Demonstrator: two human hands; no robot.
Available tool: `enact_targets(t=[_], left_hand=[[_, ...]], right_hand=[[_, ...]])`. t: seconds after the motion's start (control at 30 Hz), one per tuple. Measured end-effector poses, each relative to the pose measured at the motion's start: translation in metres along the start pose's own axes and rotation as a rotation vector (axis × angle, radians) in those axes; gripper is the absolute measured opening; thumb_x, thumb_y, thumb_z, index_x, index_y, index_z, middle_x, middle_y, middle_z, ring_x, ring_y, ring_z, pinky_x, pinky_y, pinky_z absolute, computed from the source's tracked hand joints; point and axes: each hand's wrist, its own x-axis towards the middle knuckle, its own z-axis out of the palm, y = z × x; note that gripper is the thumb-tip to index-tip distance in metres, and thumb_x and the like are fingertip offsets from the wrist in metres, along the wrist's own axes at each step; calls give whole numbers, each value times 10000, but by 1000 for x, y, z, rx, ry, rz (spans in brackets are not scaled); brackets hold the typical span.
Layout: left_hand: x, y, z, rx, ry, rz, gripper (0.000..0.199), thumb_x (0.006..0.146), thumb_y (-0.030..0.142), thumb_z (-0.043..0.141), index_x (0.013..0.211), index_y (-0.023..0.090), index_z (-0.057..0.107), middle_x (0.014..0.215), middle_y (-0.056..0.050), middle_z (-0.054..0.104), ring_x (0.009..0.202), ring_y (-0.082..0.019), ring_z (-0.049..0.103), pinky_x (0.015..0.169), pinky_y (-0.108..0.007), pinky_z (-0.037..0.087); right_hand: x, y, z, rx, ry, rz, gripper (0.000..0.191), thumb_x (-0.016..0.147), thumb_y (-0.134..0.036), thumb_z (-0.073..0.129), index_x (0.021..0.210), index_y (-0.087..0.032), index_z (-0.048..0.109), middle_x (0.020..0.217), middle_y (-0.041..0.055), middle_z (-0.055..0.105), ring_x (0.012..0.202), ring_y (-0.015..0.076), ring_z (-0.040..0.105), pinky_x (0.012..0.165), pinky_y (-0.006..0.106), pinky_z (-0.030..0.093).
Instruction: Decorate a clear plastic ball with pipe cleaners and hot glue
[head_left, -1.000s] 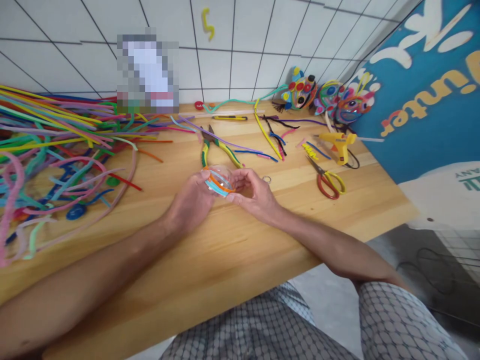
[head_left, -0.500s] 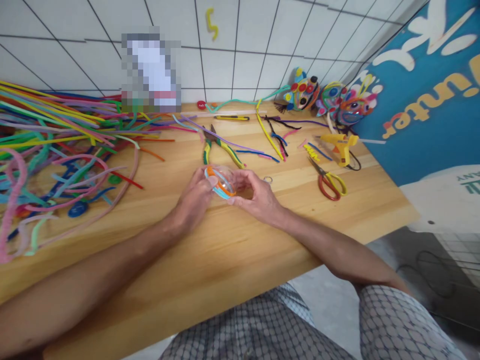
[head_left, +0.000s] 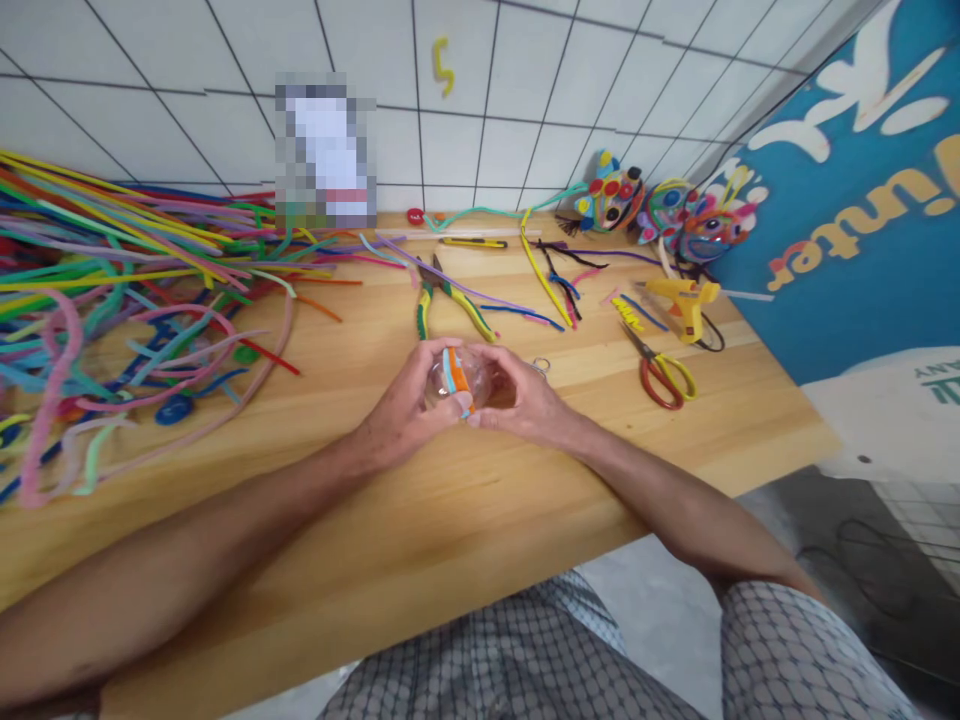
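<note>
A clear plastic ball point(head_left: 440, 388) with an orange and light blue band round its middle is held between my two hands, just above the wooden table point(head_left: 450, 520). My left hand point(head_left: 415, 400) is closed round its left side, thumb lying at the lower end of the band. On the right side my right hand point(head_left: 521, 398) grips it with curved fingers and thumb. Green and yellow pliers point(head_left: 469, 308) lie just beyond the ball, jaws pointing away. A small metal ring point(head_left: 541, 366) rests close to my right hand.
Many pipe cleaners point(head_left: 150, 300) are heaped at the left. Scissors point(head_left: 660, 375) and a yellow glue gun point(head_left: 690, 300) lie at the right. Decorated balls point(head_left: 611, 195) stand at the back right, and a yellow cutter knife point(head_left: 474, 243) lies near the tiled wall point(head_left: 495, 120).
The ball has been turned between my hands, so its band now stands nearly upright, facing me. My left hand has shifted its grip round the left side. The whole view has moved slightly.
</note>
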Motion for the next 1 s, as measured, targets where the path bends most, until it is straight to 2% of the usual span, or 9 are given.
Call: enact_targets(t=[0.13, 0.27, 0.4, 0.5, 0.63, 0.77, 0.87, 1.0], left_hand=[[-2, 2, -2, 108, -25, 101, 674, 948, 451, 878, 1536, 274, 602, 1468, -120, 714, 1324, -329, 691, 1194, -518, 543], [-3, 2, -3, 179, -61, 124, 737, 971, 449, 853, 1618, 271, 547, 1545, -152, 675, 1375, -353, 680, 1190, -532, 587], [-2, -1, -1, 199, -99, 178, 792, 954, 459, 866, 1644, 251, 538, 1650, -180, 628, 1536, -414, 608, 1346, -620, 496], [-1, -4, 1, 185, -133, 191, 796, 960, 448, 862, 1659, 248, 537, 1693, -194, 610, 1582, -434, 584, 1380, -662, 456], [-1, -5, 2, 145, -114, 170, 772, 952, 448, 882, 1638, 267, 577, 1690, -179, 624, 1591, -427, 589, 1386, -654, 451], [-3, -2, 1, 139, -76, 147, 755, 965, 462, 872, 1634, 275, 576, 1686, -168, 617, 1585, -410, 591, 1378, -633, 463], [-4, -2, -1, 164, -96, 139, 750, 997, 453, 839, 1657, 267, 537, 1676, -180, 613, 1556, -406, 610, 1338, -635, 502], [-3, -6, -2, 190, -137, 181, 727, 1024, 485, 809, 1652, 250, 526, 1652, -188, 633, 1552, -400, 619, 1333, -631, 511]], right_hand=[[-1, -10, -10, -63, -21, -78, 908, 889, -634, 984, 1641, -327, 579, 1649, 144, 676, 1467, 359, 706, 1199, 570, 637], [-3, -13, -12, -85, -30, -144, 795, 945, -577, 944, 1607, -328, 582, 1579, 138, 695, 1406, 334, 732, 1159, 549, 667], [-3, -11, -12, -140, -79, -198, 742, 933, -437, 940, 1585, -344, 599, 1591, 128, 677, 1392, 327, 722, 1104, 527, 690], [-1, -11, -14, -162, -107, -248, 744, 930, -379, 936, 1592, -351, 598, 1611, 128, 669, 1371, 319, 730, 1096, 526, 688], [-1, -11, -12, -189, -107, -283, 756, 920, -359, 941, 1600, -360, 611, 1605, 123, 680, 1411, 338, 718, 1179, 577, 648], [-6, -11, -9, -163, -37, -207, 842, 929, -420, 951, 1655, -343, 532, 1609, 143, 676, 1389, 336, 733, 1122, 548, 680], [-7, -12, -11, -204, -41, -219, 746, 950, -473, 945, 1581, -334, 572, 1596, 144, 685, 1383, 332, 734, 1099, 527, 680], [-4, -11, -15, -252, -81, -315, 661, 969, -399, 908, 1550, -333, 600, 1604, 137, 687, 1359, 320, 741, 1082, 509, 673]])
